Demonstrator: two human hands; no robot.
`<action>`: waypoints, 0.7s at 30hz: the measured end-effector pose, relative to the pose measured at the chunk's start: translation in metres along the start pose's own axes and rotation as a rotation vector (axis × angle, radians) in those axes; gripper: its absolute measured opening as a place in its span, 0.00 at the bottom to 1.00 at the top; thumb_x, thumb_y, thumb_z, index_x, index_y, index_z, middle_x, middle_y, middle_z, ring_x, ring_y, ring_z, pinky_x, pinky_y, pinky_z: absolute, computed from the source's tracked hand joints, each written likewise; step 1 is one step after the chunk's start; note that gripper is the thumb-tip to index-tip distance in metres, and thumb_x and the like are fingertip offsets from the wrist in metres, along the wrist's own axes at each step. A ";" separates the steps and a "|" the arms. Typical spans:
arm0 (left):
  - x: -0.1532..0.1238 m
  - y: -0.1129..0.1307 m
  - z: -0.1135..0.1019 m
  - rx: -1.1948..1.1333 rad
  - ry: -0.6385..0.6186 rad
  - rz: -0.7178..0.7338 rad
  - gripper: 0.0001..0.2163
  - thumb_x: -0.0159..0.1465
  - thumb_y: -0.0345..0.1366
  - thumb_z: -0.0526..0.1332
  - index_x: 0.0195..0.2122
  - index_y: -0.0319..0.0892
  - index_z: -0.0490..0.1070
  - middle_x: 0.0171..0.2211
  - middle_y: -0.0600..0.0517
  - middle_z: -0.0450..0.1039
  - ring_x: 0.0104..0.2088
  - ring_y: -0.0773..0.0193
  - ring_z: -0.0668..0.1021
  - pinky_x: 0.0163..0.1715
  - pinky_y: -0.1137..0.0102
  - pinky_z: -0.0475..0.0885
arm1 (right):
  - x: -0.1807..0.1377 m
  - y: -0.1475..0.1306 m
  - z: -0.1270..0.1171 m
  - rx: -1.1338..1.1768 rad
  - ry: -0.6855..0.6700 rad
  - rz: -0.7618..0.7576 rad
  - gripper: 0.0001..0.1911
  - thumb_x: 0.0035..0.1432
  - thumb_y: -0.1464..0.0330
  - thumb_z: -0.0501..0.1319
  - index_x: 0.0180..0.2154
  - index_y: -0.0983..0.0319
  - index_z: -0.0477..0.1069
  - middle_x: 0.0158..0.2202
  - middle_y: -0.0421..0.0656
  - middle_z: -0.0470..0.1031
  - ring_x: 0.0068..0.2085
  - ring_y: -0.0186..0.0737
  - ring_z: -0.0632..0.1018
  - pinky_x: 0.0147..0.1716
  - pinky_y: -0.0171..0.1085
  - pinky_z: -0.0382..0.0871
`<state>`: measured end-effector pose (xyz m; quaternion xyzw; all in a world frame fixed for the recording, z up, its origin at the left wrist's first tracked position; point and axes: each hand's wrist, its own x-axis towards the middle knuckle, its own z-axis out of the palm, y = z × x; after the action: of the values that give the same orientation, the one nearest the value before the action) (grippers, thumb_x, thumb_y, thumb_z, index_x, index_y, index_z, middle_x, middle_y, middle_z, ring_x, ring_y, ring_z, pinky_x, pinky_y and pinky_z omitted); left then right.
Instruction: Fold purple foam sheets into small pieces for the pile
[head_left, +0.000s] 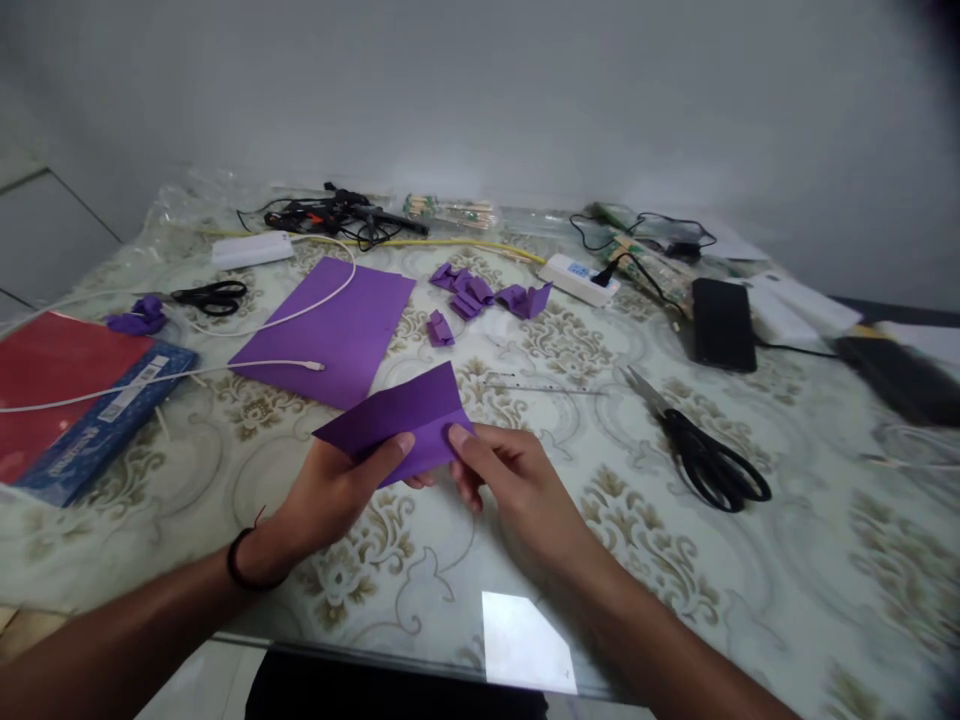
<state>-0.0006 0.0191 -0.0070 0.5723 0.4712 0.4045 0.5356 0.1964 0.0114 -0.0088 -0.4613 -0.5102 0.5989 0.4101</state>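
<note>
A creased piece of purple paper (401, 412) is held up above the table between both hands. My left hand (337, 495) grips its lower left part, thumb on top and the other fingers behind it. At its right end my right hand (517, 475) pinches the edge between thumb and fingers. A larger purple sheet (330, 325) lies flat just beyond the left hand. Several small folded purple paper pieces (471, 295) sit past the held paper. Black-handled scissors (709, 455) rest to the right, blades partly apart.
A clear ruler (547, 386) lies behind my right hand. On the left are a red pack (67, 380), a white cable (225, 370) and a second pair of scissors (214, 297). Farther back are a power strip (579, 278), a black phone (722, 322) and tangled black cables (337, 215).
</note>
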 end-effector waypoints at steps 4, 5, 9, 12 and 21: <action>0.000 0.000 -0.002 0.013 0.028 0.009 0.11 0.70 0.39 0.64 0.32 0.40 0.80 0.28 0.51 0.85 0.30 0.60 0.85 0.36 0.69 0.82 | 0.004 -0.001 0.002 -0.095 0.037 -0.055 0.26 0.68 0.50 0.62 0.23 0.60 0.70 0.19 0.37 0.68 0.22 0.34 0.68 0.24 0.36 0.61; 0.000 0.000 -0.002 0.007 0.037 0.012 0.11 0.70 0.39 0.64 0.32 0.40 0.80 0.28 0.51 0.85 0.30 0.60 0.85 0.36 0.68 0.82 | 0.005 0.000 0.002 -0.123 0.052 -0.073 0.27 0.68 0.49 0.62 0.22 0.60 0.68 0.19 0.37 0.67 0.22 0.34 0.67 0.24 0.36 0.60; 0.000 -0.002 -0.001 -0.021 0.033 -0.010 0.11 0.70 0.39 0.65 0.33 0.40 0.81 0.28 0.50 0.85 0.30 0.59 0.86 0.35 0.69 0.82 | 0.003 0.007 -0.003 -0.183 0.073 -0.102 0.30 0.70 0.49 0.59 0.20 0.59 0.65 0.19 0.36 0.62 0.22 0.34 0.65 0.24 0.37 0.57; -0.001 -0.002 0.000 -0.017 0.014 -0.036 0.11 0.70 0.40 0.65 0.33 0.40 0.81 0.29 0.49 0.86 0.30 0.58 0.86 0.35 0.69 0.82 | -0.001 0.010 -0.007 -0.164 0.069 -0.114 0.29 0.71 0.51 0.60 0.21 0.60 0.66 0.19 0.36 0.63 0.22 0.34 0.65 0.25 0.38 0.57; -0.004 0.006 0.001 0.024 -0.033 0.002 0.12 0.70 0.38 0.64 0.30 0.41 0.80 0.28 0.51 0.84 0.29 0.60 0.84 0.34 0.70 0.81 | -0.006 0.012 -0.001 -0.095 -0.007 -0.068 0.27 0.69 0.51 0.61 0.22 0.60 0.67 0.19 0.36 0.61 0.23 0.34 0.63 0.24 0.37 0.54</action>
<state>0.0005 0.0152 -0.0014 0.5859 0.4664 0.3899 0.5359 0.1985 0.0045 -0.0195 -0.4605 -0.5549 0.5613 0.4063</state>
